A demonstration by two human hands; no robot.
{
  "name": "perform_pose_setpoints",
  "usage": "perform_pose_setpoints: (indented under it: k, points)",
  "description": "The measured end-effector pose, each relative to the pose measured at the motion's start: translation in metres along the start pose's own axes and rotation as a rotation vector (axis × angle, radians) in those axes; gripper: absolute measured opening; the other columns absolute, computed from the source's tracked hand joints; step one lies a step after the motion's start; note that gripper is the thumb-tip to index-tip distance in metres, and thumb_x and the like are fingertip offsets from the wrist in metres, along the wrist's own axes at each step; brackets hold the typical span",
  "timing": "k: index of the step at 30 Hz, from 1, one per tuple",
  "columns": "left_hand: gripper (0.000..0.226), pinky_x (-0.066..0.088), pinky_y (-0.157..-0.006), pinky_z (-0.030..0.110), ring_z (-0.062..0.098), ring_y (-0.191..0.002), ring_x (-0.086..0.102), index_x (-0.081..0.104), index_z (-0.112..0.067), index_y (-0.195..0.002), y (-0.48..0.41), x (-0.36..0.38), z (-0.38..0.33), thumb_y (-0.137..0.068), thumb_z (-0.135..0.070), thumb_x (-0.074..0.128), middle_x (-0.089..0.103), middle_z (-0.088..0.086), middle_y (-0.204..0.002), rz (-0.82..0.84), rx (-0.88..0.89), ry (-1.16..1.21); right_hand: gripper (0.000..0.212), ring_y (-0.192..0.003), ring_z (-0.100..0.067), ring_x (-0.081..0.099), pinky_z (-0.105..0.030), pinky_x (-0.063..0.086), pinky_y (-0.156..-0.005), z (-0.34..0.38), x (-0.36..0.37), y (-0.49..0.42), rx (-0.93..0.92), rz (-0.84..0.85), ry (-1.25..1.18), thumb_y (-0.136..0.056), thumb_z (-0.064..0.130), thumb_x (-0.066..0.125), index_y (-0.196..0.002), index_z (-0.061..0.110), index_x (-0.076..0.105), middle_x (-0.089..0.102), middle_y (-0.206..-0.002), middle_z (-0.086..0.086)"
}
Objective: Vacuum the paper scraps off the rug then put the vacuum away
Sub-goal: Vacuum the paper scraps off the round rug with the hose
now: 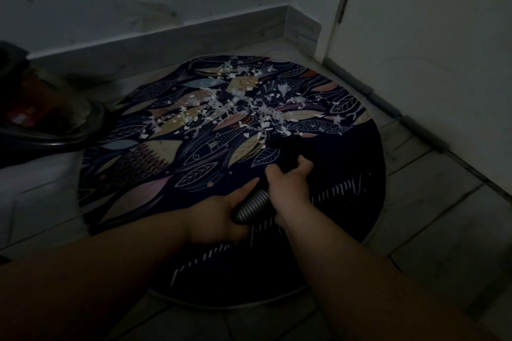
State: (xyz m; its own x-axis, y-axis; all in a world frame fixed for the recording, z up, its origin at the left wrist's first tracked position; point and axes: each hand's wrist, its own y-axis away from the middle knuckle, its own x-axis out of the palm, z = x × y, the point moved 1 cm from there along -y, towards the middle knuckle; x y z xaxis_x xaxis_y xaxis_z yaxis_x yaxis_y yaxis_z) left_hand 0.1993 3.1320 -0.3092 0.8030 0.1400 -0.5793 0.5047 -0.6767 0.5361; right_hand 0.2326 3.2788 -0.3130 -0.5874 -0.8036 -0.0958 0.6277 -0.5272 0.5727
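Hose [249,209] looks ribbed, likely light and floppy, so I hold it twice. Right grip [288,183] is clamped on the stiff black nozzle [286,151]. Left grip [221,214] is wrapped round the coil behind. Both are over the rug's [349,174] near half. Scraps [235,108] cover its far half.

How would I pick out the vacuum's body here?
Find the round fish-patterned rug on the tiled floor. Off its left edge, near the baseboard, sits the vacuum body: bulky and glossy with a dark curved rim, unlike the ribbed hose and black nozzle held over the rug.
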Motion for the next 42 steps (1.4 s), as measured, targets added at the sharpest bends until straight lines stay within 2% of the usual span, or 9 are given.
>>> perform_pose_setpoints:
  k: [6,9,11,15,18,24,29,34,42]
  points:
    - [0.100,0.039,-0.098,0.015,0.008,-0.116,0.053,-0.011,-0.043,-0.146,0.013,-0.012,0.016,-0.084,-0.030,0.066,0.052,-0.004,-0.135,-0.036,-0.022,-0.060,0.067,-0.076,-0.017,0.053,-0.027,0.043,-0.055,0.003,0.019,0.002,-0.008,0.069,-0.006,-0.095,0.026,0.054,-0.147,0.031,0.013,0.046,-0.094,0.000]
    - [0.101,0.031,-0.106,0.016,0.012,-0.131,0.042,-0.012,-0.040,-0.146,0.013,-0.012,0.017,-0.085,-0.029,0.067,0.040,-0.001,-0.147,-0.035,-0.015,-0.070,0.067,-0.076,-0.017,0.053,-0.026,0.043,-0.055,0.002,0.021,0.001,-0.020,0.071,-0.008,-0.095,0.025,0.055,-0.147,0.030,0.013,0.048,-0.102,-0.003]
    - [0.099,0.027,-0.104,0.011,0.012,-0.134,0.038,-0.012,-0.040,-0.145,0.011,-0.010,0.013,-0.085,-0.028,0.066,0.037,-0.001,-0.149,-0.036,-0.008,-0.061,0.067,-0.077,-0.018,0.054,-0.028,0.045,-0.057,0.002,0.019,-0.001,-0.031,0.056,0.001,-0.095,0.026,0.055,-0.147,0.031,0.013,0.050,-0.110,-0.006]
    - [0.096,0.030,-0.085,0.001,0.010,-0.117,0.051,-0.010,-0.041,-0.146,0.001,-0.004,0.000,-0.087,-0.025,0.064,0.051,-0.001,-0.136,-0.048,0.004,-0.034,0.068,-0.081,-0.022,0.057,-0.037,0.053,-0.071,0.002,0.006,-0.008,-0.058,-0.019,-0.002,-0.094,0.025,0.056,-0.146,0.033,0.013,0.052,-0.121,-0.010]
    - [0.097,0.037,-0.071,-0.001,0.005,-0.095,0.057,-0.010,-0.043,-0.146,-0.008,0.002,-0.006,-0.086,-0.024,0.065,0.060,-0.007,-0.110,-0.040,0.014,-0.031,0.068,-0.077,-0.018,0.054,-0.032,0.048,-0.066,0.000,-0.004,-0.011,-0.085,-0.053,0.007,-0.095,0.025,0.056,-0.147,0.032,0.013,0.050,-0.119,-0.009]
    - [0.097,0.042,-0.091,0.016,0.010,-0.107,0.058,-0.009,-0.045,-0.146,-0.012,-0.003,-0.011,-0.086,-0.028,0.065,0.058,-0.004,-0.125,-0.030,0.000,-0.018,0.068,-0.079,-0.022,0.056,-0.035,0.051,-0.066,0.005,-0.008,-0.020,-0.029,-0.018,0.016,-0.094,0.027,0.055,-0.147,0.033,0.013,0.052,-0.114,-0.008]
    - [0.096,0.040,-0.092,0.016,0.012,-0.106,0.058,-0.011,-0.041,-0.147,-0.016,-0.009,-0.014,-0.087,-0.027,0.063,0.059,0.002,-0.125,-0.043,-0.021,-0.065,0.067,-0.081,-0.024,0.057,-0.039,0.055,-0.071,0.010,-0.005,-0.027,-0.015,0.013,0.003,-0.093,0.027,0.056,-0.146,0.035,0.015,0.049,-0.095,0.001]
    - [0.098,0.032,-0.097,0.014,0.013,-0.116,0.052,-0.013,-0.040,-0.146,-0.010,-0.014,-0.004,-0.086,-0.028,0.064,0.052,0.000,-0.133,-0.061,-0.068,-0.051,0.066,-0.090,-0.029,0.059,-0.048,0.056,-0.082,0.013,0.014,-0.029,0.002,0.077,0.006,-0.092,0.029,0.057,-0.144,0.038,0.016,0.053,-0.117,-0.008]
    - [0.100,0.028,-0.106,0.017,0.017,-0.135,0.036,-0.011,-0.043,-0.146,-0.002,-0.017,0.016,-0.083,-0.034,0.066,0.036,0.003,-0.149,-0.084,-0.102,-0.072,0.066,-0.092,-0.027,0.059,-0.047,0.055,-0.086,0.008,0.034,-0.025,-0.005,0.121,0.009,-0.093,0.029,0.057,-0.145,0.037,0.017,0.054,-0.117,-0.007]
